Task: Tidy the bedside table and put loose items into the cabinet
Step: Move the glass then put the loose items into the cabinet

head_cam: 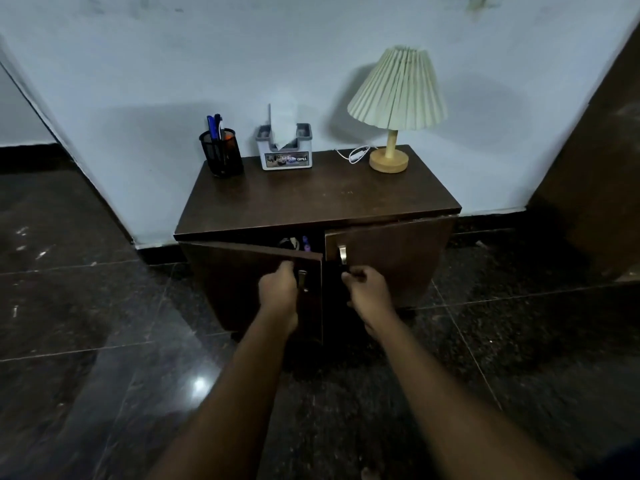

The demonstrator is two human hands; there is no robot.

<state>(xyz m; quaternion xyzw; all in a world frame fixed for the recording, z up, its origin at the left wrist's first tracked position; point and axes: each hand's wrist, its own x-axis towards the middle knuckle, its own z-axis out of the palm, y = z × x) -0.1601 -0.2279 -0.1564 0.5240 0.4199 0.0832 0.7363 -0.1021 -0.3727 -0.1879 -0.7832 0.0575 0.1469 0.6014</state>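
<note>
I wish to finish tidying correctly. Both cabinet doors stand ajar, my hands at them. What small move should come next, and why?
Probably swing the left door shut with the left hand at its handle: loose items already lie inside, and the top holds only pen holder, tissue box, lamp.

Dark brown tabletop (pixel 311 199) and left door (pixel 239 292), by the left hand (pixel 278 289); silver handle (pixel 342 254) above the right hand (pixel 369 289). Beyond them: black mesh cup (pixel 221 155) with blue pens (pixel 212 125), perhaps something orange; pleated cream lamp shade (pixel 398 88), pale wood base (pixel 388 161). Black speckled floor (pixel 104 341).
</note>
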